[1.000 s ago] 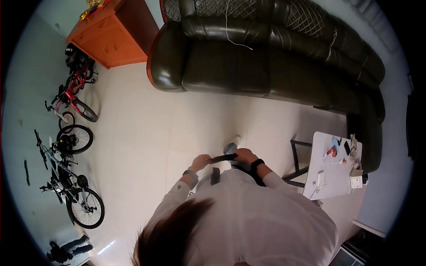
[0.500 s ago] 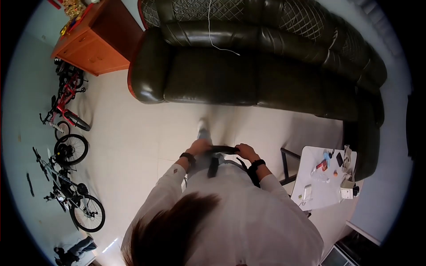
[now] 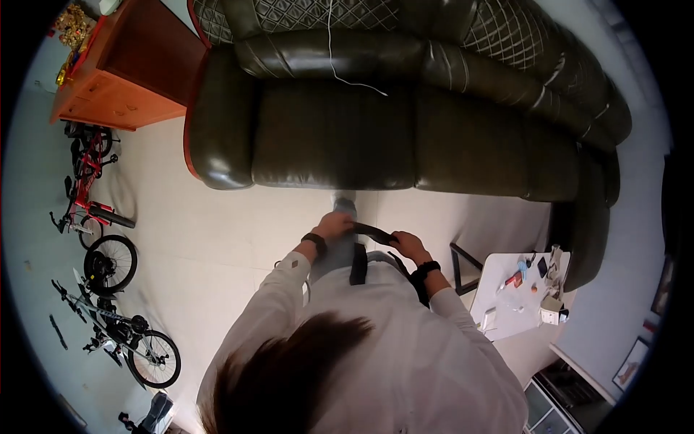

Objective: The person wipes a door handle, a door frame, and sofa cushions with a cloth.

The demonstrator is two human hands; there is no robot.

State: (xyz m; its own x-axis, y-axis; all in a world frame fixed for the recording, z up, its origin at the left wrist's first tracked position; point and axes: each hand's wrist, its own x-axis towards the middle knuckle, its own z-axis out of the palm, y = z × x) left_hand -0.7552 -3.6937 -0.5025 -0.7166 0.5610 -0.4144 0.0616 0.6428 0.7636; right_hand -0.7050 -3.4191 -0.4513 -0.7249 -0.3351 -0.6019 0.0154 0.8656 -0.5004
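A black strap [image 3: 372,231] bows between my two hands in front of my waist, sloping down to the right. My left hand [image 3: 334,225] is closed around its left end, and my right hand [image 3: 410,247] grips the other end, fingers curled. Both wrists carry dark bands. Below the strap, a black strip [image 3: 358,264] lies against the front of my white shirt [image 3: 405,347]. One foot is partly visible ahead, beneath the sofa's front edge in the view.
Ahead stretches a dark green leather sofa [image 3: 332,134] with a white cable [image 3: 347,82] on it. To the right stands a white table [image 3: 499,289] with small items. Bicycles [image 3: 108,264] line the left wall, near a wooden cabinet [image 3: 137,65]. Pale floor tiles [image 3: 195,239] lie between.
The sofa appears lower and closer, and the left-hand cabinet has shifted left. The strap, level before, now tilts down to the right, with my left hand slightly higher. Both hands keep their hold.
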